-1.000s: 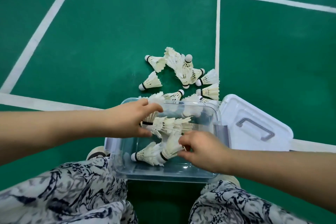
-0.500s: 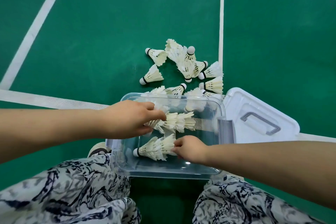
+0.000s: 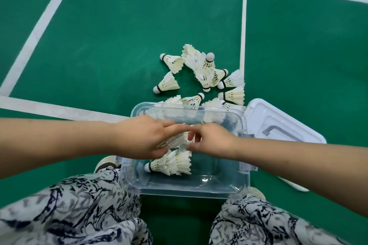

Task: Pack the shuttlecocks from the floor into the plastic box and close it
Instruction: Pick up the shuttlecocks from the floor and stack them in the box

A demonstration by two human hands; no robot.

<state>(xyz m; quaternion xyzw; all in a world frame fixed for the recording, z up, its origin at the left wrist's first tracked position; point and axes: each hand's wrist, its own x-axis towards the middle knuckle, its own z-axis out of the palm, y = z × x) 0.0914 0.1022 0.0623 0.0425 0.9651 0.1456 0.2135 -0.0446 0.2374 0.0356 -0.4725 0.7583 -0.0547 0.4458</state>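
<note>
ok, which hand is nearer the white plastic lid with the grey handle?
Right. The right hand is over the clear plastic box, on the side beside the lid; the left hand, gripping white feather shuttlecocks, is over its opposite side.

Green court floor (image 3: 119, 26), white boundary lines (image 3: 242, 26) crossing.

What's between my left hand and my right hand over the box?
A stack of shuttlecocks, held by the left hand and pinched by the right hand, over the open box. The head view shows it.
</note>
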